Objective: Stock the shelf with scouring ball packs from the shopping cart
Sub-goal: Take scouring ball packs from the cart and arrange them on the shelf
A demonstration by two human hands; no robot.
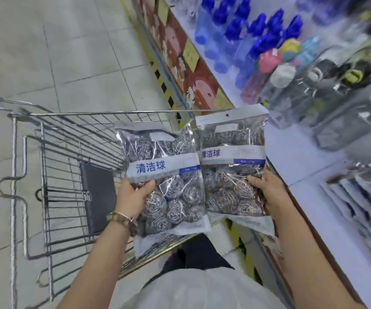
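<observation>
Above the near right corner of the shopping cart (73, 130), two scouring ball packs are held upright side by side, their edges touching. The left pack (157, 168) hangs over the cart's basket, and the left hand (133, 195) grips its lower left edge, thumb curled onto the clear front and fingers hidden behind. The right pack (231, 152) sits just past the cart's right rim, toward the shelf (291, 157). The right hand (267, 190) holds its lower right edge the same way, thumb on the front over the steel coils. Both packs show a grey band with blue printed characters across the middle and silvery coiled balls through the plastic.

A beaded bracelet (122, 219) circles the left wrist. Inside the cart, a dark flap (97, 197) lies against the wire back. To the cart's right, the pale shelf carries a blurred row of similar packs (362, 197), and farther along, blue-capped bottles (258, 30). Grey floor tiles (68, 52) stretch beyond the cart's far end.
</observation>
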